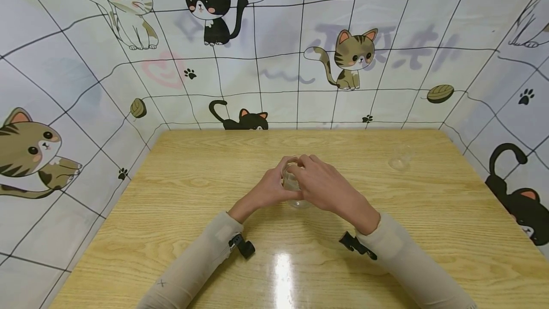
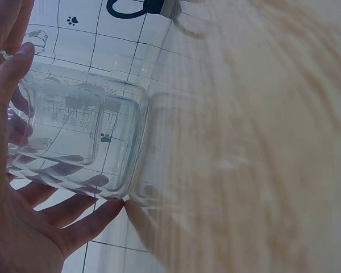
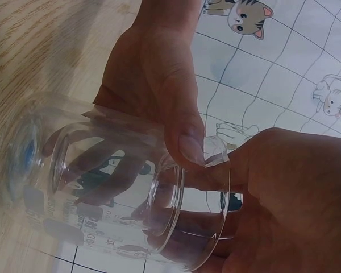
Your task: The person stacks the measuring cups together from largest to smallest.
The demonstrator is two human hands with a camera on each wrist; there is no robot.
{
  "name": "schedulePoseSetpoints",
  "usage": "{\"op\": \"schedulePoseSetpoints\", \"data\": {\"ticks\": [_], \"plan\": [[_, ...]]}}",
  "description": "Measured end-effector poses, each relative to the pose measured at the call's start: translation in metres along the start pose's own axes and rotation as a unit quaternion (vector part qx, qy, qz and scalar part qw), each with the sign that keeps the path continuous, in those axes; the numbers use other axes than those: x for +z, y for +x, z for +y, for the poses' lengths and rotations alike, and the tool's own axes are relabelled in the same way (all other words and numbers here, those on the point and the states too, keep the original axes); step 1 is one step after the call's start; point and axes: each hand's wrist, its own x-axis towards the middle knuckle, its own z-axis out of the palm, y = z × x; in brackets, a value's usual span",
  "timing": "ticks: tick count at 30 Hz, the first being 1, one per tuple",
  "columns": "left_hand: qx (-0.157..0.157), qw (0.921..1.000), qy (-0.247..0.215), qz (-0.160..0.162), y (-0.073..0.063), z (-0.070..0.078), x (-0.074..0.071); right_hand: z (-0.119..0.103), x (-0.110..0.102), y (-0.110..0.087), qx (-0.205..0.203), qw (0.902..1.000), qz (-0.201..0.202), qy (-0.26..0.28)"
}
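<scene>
A clear glass beaker (image 3: 128, 122) with printed marks stands upright on the table in front of me. Nested in it is a smaller clear glass vessel (image 2: 65, 128), its bottom above the beaker's base. My left hand (image 1: 271, 185) holds the beaker from the left, fingers spread round its wall and thumb near the rim, as the right wrist view shows. My right hand (image 1: 328, 182) comes over the mouth from the right, its fingers reaching in and pinching the smaller vessel near its rim. In the head view the hands hide most of the glass.
Another small clear glass vessel (image 1: 400, 160) stands at the back right of the wooden table (image 1: 206, 156). A cloth printed with cats (image 1: 283, 32) hangs behind the table and along both sides.
</scene>
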Motion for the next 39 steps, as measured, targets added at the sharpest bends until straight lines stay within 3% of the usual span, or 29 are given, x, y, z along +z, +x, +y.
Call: {"op": "schedulePoseSetpoints", "data": {"ticks": [39], "plan": [[0.002,1.0,-0.005,0.002,0.0004,-0.0011,0.0008,-0.0014,-0.0009,-0.0006,-0.001,1.0,0.003,-0.005]]}}
